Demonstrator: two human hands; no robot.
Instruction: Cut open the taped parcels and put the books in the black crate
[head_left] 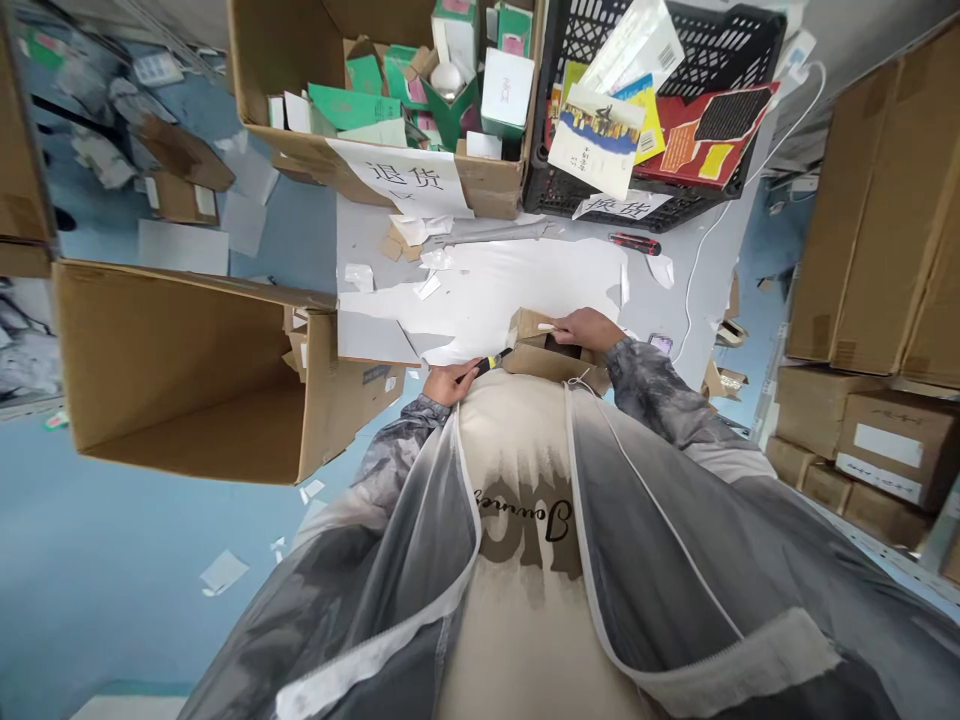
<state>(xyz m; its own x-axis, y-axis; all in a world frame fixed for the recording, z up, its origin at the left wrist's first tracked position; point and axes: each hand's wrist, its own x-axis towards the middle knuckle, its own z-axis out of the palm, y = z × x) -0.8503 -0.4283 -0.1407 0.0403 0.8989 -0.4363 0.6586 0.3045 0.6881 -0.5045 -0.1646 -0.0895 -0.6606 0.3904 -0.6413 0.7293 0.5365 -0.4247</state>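
Note:
A small brown cardboard box (541, 362) sits at the table's near edge, close against my body, with a flap raised and a dark gap showing inside. My left hand (448, 382) is wrapped round a yellow-and-black utility knife (489, 363), its tip beside the box's left side. Across the box's top lies my right hand (587, 330), fingers bent over the edge and pointing left. A small white piece shows at its fingertips; whether it is held I cannot make out. The box's lower part is hidden by my clothing.
A large carton (300, 160) of green and white boxes stands at the back, beside a black plastic crate (536, 180) of packets. A red-and-black cutter (635, 244) lies near the crate. An open carton (187, 440) stands left, stacked cartons (862, 230) right. Paper scraps (431, 260) litter the table.

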